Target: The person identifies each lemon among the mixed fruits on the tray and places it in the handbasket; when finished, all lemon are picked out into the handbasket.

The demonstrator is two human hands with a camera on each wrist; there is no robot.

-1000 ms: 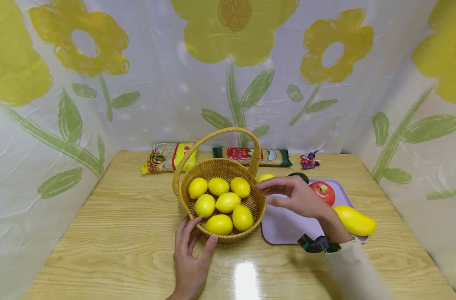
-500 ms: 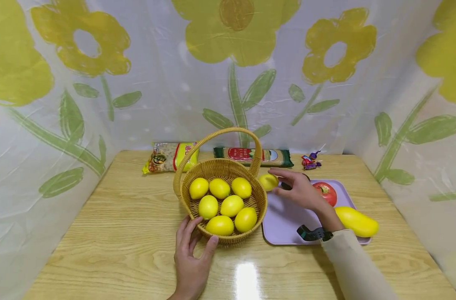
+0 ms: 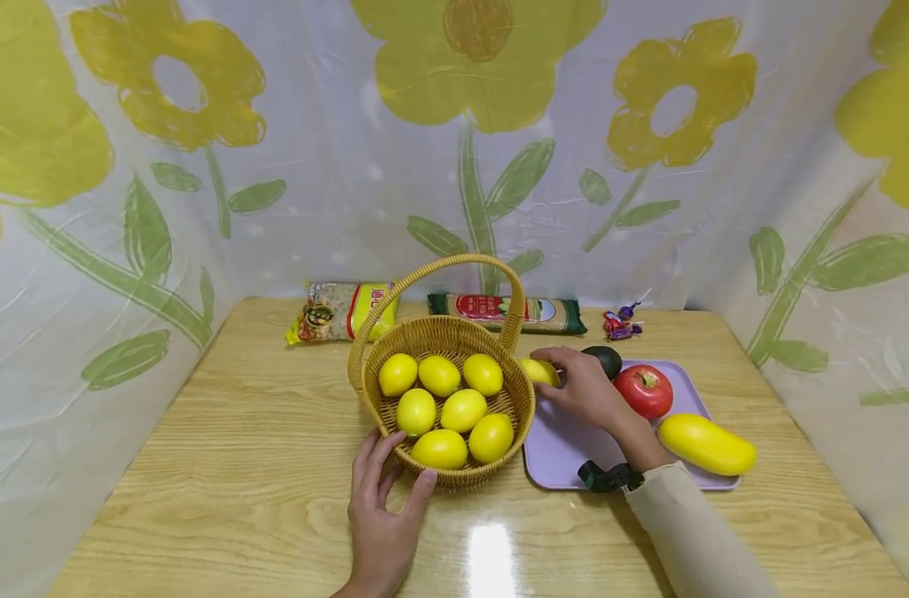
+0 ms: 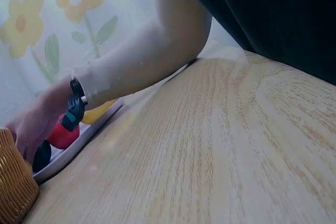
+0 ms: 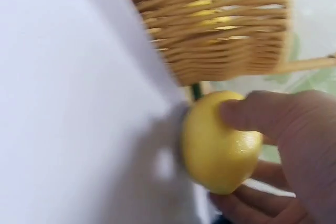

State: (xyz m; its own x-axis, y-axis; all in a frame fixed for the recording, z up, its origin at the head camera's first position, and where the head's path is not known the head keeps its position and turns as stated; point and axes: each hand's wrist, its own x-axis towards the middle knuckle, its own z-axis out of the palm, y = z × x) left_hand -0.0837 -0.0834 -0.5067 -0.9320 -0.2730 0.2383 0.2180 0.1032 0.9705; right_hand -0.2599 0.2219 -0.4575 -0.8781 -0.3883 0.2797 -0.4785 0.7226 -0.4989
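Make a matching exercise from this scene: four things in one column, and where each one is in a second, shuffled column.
Things:
1. tomato
2. wicker basket
3. lemon by the right hand
4. candies

Places:
A. held in the fingers, beside the basket
B. at the back of the table, by the curtain
C. on the lilac tray
D. steadied by the left hand

Pairs: 1-C, 2-D, 3-A, 4-B

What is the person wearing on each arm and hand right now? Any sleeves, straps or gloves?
Both hands are bare, no gloves. The right hand has a long cream sleeve reaching to the wrist, with a black and green strap-on device just above the cuff. The left hand shows no sleeve or strap in the head view.
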